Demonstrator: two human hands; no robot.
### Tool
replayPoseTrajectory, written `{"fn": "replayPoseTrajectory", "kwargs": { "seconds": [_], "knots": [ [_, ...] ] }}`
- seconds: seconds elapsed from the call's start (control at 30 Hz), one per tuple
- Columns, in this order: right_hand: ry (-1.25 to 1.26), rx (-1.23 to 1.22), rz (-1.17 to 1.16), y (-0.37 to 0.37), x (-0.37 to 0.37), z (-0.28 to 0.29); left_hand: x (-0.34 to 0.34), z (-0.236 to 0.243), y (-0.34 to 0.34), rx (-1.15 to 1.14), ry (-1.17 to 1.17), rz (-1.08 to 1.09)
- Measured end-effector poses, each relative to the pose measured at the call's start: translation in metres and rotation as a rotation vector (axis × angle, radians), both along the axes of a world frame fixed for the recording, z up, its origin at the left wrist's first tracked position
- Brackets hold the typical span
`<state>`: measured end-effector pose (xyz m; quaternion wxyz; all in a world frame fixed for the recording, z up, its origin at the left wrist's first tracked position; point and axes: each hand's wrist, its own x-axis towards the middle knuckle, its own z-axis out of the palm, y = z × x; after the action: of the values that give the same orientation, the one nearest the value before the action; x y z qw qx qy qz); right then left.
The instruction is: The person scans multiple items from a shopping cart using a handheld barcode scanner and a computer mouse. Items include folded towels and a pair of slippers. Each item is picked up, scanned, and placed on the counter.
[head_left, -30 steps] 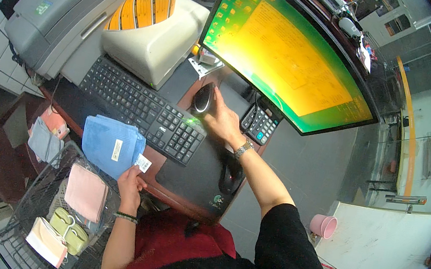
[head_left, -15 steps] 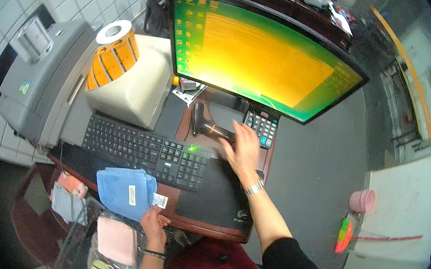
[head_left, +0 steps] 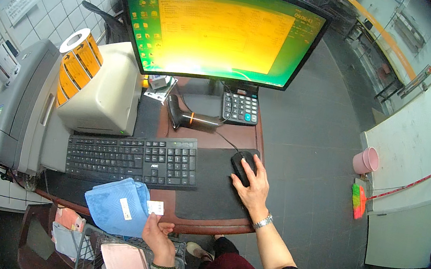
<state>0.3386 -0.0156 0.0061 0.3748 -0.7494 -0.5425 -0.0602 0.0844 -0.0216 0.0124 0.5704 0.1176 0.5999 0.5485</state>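
A: Where do your hands stand, and on what?

B: Your left hand (head_left: pixel 160 234) is nearly closed, thumb and forefinger pinching the small white rectangular tag (head_left: pixel 155 207); the tag projects from the right side of the folded light-blue cloth (head_left: pixel 111 209), which lies at the near edge of the dark-red wooden tabletop (head_left: pixel 213 226), below the black rectangular keyboard (head_left: pixel 129 158); your right hand (head_left: pixel 254 186) is loosely spread, fingers draped over the black rounded mouse (head_left: pixel 242 166) rather than wrapped round it.

A: How much appears done, and how much left?

B: The tag is exposed, clear of the cloth; the black pistol-shaped scanner (head_left: pixel 198 121) lies on its side, untouched by you, left of the grey-and-black calculator (head_left: pixel 241 108); the wide black-framed monitor (head_left: pixel 223 36) is lit, though its text is too small to tell whether anything has been entered; the folded pale-pink cloth (head_left: pixel 124 265) lies in the dark wire basket (head_left: pixel 82 253) beneath, apart from both your hands; whether it has been handled or remains to be cannot be judged; the blue cloth, by appearance, is midway, being tagged, pinched and not released.
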Motion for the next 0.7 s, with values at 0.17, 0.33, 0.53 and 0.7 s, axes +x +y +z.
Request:
{"fn": "replayPoseTrajectory", "kwargs": {
  "seconds": [0.17,0.33,0.53,0.7],
  "knots": [
    [-0.003,-0.001,0.011,0.0075,0.0026,-0.0033,-0.0016,0.0006,-0.0008,0.007,-0.001,-0.036],
    [0.003,0.003,0.014,0.0089,0.0032,-0.0036,-0.0027,0.0013,0.0006,0.022,-0.002,-0.054],
    [-0.009,0.026,-0.019,0.0091,0.0028,-0.0026,-0.0015,0.0016,0.0011,0.001,0.003,-0.017],
    [-0.015,0.057,-0.054,0.0104,0.0018,-0.0042,-0.0017,0.0008,0.0004,0.010,-0.031,-0.009]
  ]
}}
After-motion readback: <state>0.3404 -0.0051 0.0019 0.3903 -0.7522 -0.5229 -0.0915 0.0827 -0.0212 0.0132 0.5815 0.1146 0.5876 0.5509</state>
